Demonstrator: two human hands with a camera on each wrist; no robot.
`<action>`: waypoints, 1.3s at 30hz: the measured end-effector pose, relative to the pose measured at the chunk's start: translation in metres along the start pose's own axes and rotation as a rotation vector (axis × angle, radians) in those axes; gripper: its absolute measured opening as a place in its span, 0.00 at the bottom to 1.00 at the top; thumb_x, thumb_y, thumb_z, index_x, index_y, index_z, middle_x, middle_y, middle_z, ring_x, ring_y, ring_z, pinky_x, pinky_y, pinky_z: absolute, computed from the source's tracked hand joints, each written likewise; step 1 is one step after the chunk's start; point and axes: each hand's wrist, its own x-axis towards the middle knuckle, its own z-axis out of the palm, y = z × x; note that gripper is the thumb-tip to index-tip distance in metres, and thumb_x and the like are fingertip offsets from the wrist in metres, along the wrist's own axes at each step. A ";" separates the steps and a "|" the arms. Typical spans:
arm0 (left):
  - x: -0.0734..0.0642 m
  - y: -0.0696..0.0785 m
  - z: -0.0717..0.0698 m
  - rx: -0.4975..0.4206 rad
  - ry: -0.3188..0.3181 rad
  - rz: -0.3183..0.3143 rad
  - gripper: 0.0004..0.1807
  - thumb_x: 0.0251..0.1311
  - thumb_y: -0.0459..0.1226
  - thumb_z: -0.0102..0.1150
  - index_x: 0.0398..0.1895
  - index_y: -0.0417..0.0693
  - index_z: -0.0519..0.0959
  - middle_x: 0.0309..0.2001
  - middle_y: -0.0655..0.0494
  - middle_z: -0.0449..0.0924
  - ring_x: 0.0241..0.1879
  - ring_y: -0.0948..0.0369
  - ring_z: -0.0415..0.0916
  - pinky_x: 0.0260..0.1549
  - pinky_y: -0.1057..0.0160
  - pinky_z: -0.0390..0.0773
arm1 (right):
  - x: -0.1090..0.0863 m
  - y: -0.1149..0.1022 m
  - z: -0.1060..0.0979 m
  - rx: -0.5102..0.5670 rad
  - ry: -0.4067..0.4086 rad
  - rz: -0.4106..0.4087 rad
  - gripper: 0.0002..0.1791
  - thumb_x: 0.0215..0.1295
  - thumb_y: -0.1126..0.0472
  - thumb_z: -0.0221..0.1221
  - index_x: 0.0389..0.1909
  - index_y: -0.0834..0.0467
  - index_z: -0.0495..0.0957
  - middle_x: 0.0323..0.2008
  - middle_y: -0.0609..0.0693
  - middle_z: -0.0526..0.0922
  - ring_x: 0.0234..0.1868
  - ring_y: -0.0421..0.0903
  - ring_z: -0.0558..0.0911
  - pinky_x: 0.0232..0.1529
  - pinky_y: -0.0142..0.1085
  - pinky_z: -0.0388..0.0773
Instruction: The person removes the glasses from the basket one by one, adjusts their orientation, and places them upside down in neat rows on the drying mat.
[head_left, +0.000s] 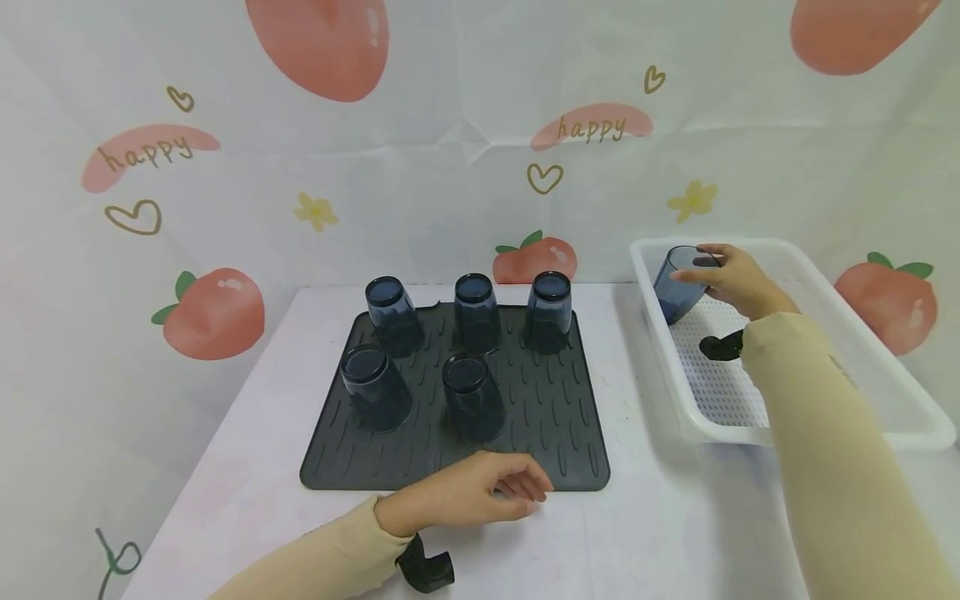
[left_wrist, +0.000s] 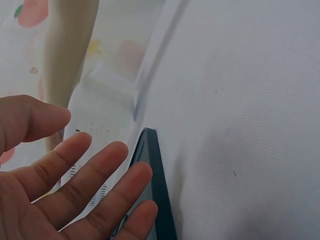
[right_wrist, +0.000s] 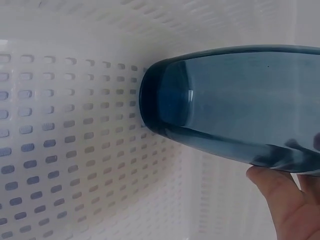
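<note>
My right hand (head_left: 738,279) is inside the white plastic basket and pinches a blue glass tumbler (head_left: 673,293) near its rim, thumb on one side and fingers on the other. This glass tilts, its thick base (right_wrist: 152,95) low by the perforated basket floor in the right wrist view. Over the front edge of the dark drying mat (head_left: 525,417), my left hand (head_left: 476,487) hovers with relaxed fingers and an empty palm. On that mat several matching blue glasses stand upside down: three in a back row, including the middle one (head_left: 477,317), and two ahead of them, left (head_left: 377,392) and centre (head_left: 474,400).
The basket (head_left: 832,437) stands at the table's right side, its walls rising around the right hand. Behind the table hangs a white cloth (head_left: 450,192) with peach prints. Bare white tabletop (head_left: 637,475) lies between mat and basket.
</note>
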 end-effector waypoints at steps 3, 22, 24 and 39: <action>0.001 -0.001 0.001 0.000 -0.002 -0.004 0.13 0.66 0.33 0.56 0.52 0.41 0.77 0.49 0.46 0.82 0.45 0.73 0.77 0.49 0.73 0.77 | 0.000 -0.001 0.001 0.025 -0.004 0.010 0.58 0.61 0.48 0.65 0.77 0.59 0.35 0.76 0.62 0.34 0.75 0.60 0.50 0.72 0.53 0.53; 0.002 0.004 -0.002 -0.009 -0.005 -0.013 0.13 0.67 0.33 0.56 0.53 0.41 0.77 0.50 0.46 0.81 0.47 0.69 0.78 0.50 0.73 0.77 | -0.005 -0.010 0.004 0.015 -0.021 0.002 0.58 0.63 0.50 0.64 0.76 0.62 0.31 0.76 0.65 0.37 0.75 0.62 0.48 0.72 0.55 0.53; 0.002 0.005 -0.002 -0.009 -0.006 -0.009 0.13 0.66 0.34 0.57 0.52 0.41 0.77 0.50 0.46 0.81 0.47 0.70 0.78 0.50 0.73 0.77 | -0.009 -0.012 0.003 0.007 -0.023 0.004 0.57 0.63 0.51 0.63 0.76 0.62 0.30 0.76 0.65 0.35 0.75 0.63 0.48 0.72 0.56 0.53; -0.001 0.001 -0.005 0.026 0.006 0.010 0.12 0.67 0.34 0.57 0.51 0.43 0.77 0.49 0.49 0.81 0.46 0.72 0.78 0.50 0.73 0.77 | -0.007 -0.011 -0.002 -0.168 -0.011 0.007 0.60 0.60 0.44 0.65 0.75 0.67 0.34 0.73 0.70 0.48 0.70 0.66 0.58 0.65 0.56 0.65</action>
